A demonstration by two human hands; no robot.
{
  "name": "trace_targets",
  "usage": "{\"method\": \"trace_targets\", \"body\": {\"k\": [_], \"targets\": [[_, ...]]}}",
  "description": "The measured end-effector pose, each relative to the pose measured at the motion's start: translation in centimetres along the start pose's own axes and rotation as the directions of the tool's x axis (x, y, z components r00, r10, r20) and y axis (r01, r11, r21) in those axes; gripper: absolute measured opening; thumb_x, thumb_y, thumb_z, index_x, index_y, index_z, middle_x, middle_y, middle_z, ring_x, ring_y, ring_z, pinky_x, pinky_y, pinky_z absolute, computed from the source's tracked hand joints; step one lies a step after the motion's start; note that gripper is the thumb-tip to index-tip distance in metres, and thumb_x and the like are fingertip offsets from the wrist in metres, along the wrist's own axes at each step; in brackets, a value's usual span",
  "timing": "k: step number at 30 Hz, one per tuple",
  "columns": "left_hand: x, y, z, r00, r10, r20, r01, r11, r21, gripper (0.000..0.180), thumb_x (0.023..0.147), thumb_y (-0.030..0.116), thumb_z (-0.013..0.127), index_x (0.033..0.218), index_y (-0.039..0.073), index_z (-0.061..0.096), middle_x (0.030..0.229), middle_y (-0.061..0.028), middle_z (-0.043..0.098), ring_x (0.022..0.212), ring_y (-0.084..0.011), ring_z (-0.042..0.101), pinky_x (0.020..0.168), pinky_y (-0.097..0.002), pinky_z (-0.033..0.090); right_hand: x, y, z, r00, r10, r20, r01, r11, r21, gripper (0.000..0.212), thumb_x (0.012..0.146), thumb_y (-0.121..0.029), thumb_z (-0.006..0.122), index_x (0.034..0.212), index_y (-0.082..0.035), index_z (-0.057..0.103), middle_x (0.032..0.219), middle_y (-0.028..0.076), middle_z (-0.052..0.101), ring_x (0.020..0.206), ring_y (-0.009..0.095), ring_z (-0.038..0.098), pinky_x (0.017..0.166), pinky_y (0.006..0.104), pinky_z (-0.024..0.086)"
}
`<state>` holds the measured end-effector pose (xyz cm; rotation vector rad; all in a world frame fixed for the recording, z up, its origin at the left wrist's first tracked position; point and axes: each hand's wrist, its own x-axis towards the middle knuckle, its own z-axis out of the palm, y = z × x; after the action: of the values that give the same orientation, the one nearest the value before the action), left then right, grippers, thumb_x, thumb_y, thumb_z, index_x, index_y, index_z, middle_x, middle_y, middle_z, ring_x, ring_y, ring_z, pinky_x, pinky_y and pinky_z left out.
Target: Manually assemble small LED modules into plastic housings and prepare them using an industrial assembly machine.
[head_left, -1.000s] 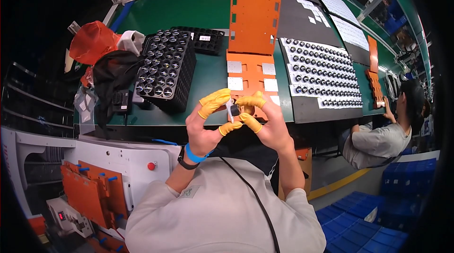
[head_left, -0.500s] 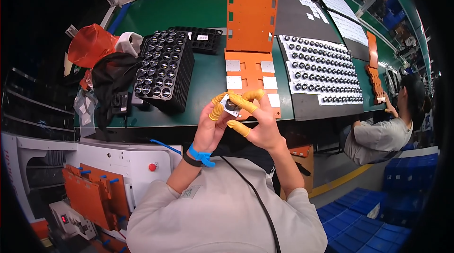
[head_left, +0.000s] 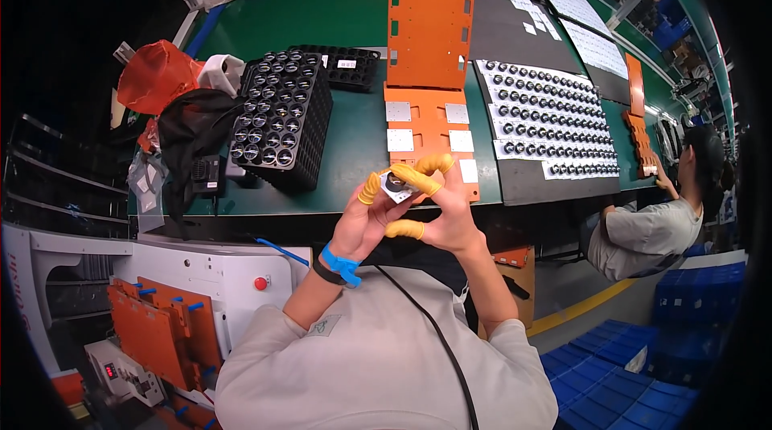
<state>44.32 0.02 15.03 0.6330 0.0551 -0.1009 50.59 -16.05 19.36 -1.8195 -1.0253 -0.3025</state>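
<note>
My left hand (head_left: 363,219), in yellow finger cots with a blue wrist strap, pinches a small white square plate with a black round lens piece (head_left: 395,195) on it, above the bench's front edge. My right hand (head_left: 452,219) also wears yellow finger cots. Its forefinger reaches over and rests on top of the lens piece, while the thumb stands apart below. Just beyond both hands lies an orange fixture (head_left: 424,120) with its lid (head_left: 430,28) folded back. Several white square plates (head_left: 400,141) sit in it. My fingers partly hide the held piece.
On the left stands a stack of black trays (head_left: 277,120) holding lens pieces. To the right, a dark mat (head_left: 555,187) carries rows of white plates with black lens pieces (head_left: 551,120). A co-worker (head_left: 655,221) sits at far right. Blue crates (head_left: 627,374) stand at lower right.
The right forefinger has shifted slightly over the lens piece, and the right thumb has bent and dropped a little. The held plate has tilted slightly. Bench items stay put.
</note>
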Motion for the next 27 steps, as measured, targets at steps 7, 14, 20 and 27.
{"method": "trace_targets", "body": {"k": [7, 14, 20, 27], "targets": [[-0.3, -0.2, 0.0, 0.976, -0.173, 0.129, 0.183, 0.981, -0.066, 0.062, 0.107, 0.051, 0.047, 0.144, 0.002, 0.049, 0.139, -0.0142, 0.06, 0.127, -0.0259, 0.06, 0.108, -0.0403, 0.051, -1.4, 1.7, 0.9, 0.964, -0.187, -0.19, 0.138, 0.96, -0.244, 0.059, 0.056, 0.0, 0.081, 0.114, -0.007, 0.073, 0.102, 0.008, 0.062, 0.09, 0.031, 0.054, 0.076, 0.0404, 0.048], [0.5, -0.1, 0.2, 0.894, 0.421, 0.154, -0.34, 0.412, 0.845, 0.056, 0.079, 0.011, 0.086, 0.131, 0.007, 0.067, 0.106, -0.0036, 0.064, 0.088, -0.0124, 0.063, 0.071, -0.0266, 0.055, -2.6, 3.3, -0.3, 0.992, -0.124, -0.001, 0.116, 0.931, -0.345, 0.048, 0.065, 0.001, 0.077, 0.112, -0.003, 0.073, 0.102, 0.011, 0.063, 0.089, 0.032, 0.056, 0.077, 0.0415, 0.048], [1.4, -0.6, -1.2, 0.826, 0.489, 0.282, -0.345, 0.043, 0.938, 0.029, 0.079, 0.01, 0.084, 0.107, 0.004, 0.078, 0.083, -0.0054, 0.062, 0.066, -0.0171, 0.055, 0.058, -0.0301, 0.044, -2.6, 3.7, -0.7, 0.991, 0.032, 0.132, 0.006, 0.96, -0.281, 0.043, 0.069, -0.007, 0.083, 0.111, -0.004, 0.073, 0.099, 0.01, 0.06, 0.089, 0.031, 0.056, 0.076, 0.0406, 0.05], [3.2, -0.2, -3.0, 0.828, 0.554, -0.081, -0.083, 0.265, 0.961, 0.022, 0.081, 0.008, 0.084, 0.093, -0.008, 0.074, 0.068, -0.014, 0.055, 0.054, -0.0189, 0.046, 0.05, -0.0344, 0.033, -2.1, 4.0, -2.4, 0.991, 0.135, 0.023, -0.122, 0.946, -0.3, 0.05, 0.073, -0.017, 0.088, 0.118, -0.003, 0.072, 0.099, 0.01, 0.06, 0.089, 0.029, 0.06, 0.072, 0.0395, 0.051]]}}
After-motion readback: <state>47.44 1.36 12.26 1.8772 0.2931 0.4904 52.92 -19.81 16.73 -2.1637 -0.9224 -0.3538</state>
